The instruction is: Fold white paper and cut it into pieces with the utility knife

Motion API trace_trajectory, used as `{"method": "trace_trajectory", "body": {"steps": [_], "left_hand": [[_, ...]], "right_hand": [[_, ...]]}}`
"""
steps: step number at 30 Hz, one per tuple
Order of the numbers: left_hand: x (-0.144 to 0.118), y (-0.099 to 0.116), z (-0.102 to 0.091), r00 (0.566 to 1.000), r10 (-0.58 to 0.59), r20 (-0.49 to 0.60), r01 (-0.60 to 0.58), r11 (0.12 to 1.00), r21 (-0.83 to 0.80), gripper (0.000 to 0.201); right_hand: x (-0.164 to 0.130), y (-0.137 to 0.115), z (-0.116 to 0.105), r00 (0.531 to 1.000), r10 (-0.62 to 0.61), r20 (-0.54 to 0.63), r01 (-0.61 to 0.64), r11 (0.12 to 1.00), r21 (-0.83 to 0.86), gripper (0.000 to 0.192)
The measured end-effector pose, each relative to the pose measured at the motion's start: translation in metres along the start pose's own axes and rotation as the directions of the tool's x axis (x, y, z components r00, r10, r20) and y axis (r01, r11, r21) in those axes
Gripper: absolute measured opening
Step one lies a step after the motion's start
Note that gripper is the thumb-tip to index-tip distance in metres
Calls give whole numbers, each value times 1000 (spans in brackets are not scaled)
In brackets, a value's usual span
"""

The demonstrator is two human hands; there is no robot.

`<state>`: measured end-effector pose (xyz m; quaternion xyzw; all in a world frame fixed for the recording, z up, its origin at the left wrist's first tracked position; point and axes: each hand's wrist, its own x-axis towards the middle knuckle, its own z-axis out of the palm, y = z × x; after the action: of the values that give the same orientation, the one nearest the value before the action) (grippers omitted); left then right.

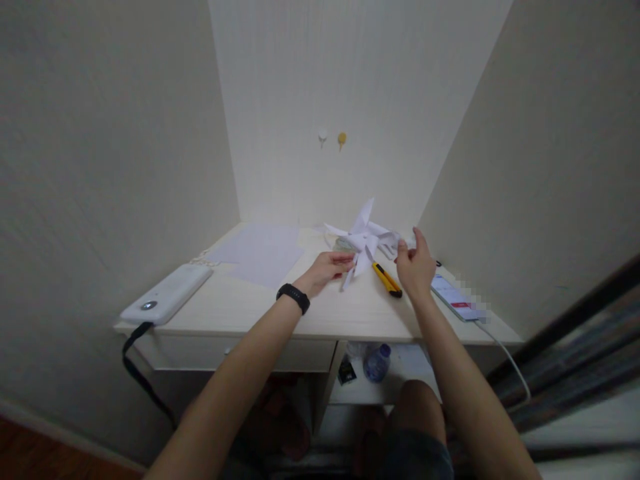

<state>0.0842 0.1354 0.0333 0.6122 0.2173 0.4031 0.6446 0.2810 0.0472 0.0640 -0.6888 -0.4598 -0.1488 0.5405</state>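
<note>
A white folded paper pinwheel [365,235] stands over the back middle of a pale wooden desk [250,308]. My left hand [327,269], with a black band at the wrist, pinches the pinwheel's lower blade. My right hand [415,265] is just right of it, fingers curled at the tip of a right-hand blade. A yellow and black utility knife [387,279] lies on the desk between my two hands.
White paper sheets [263,252] lie at the back left. A white power bank [167,293] with a black cable sits at the left edge. A phone [456,297] on a white cable lies at the right. A plastic bottle [377,362] sits on the shelf underneath.
</note>
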Motion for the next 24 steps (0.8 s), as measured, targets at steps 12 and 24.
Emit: {"method": "trace_trajectory", "body": {"steps": [12,24], "left_hand": [[0,-1,-1,1000,15,11,-14,999,-50,33],[-2,3,2,999,32,-44,-38,991,-130,41]], "right_hand": [[-21,9,10,969,39,242,-97,968,232,34],[-52,-2,9,966,99,239,-152,965,214,43]]}}
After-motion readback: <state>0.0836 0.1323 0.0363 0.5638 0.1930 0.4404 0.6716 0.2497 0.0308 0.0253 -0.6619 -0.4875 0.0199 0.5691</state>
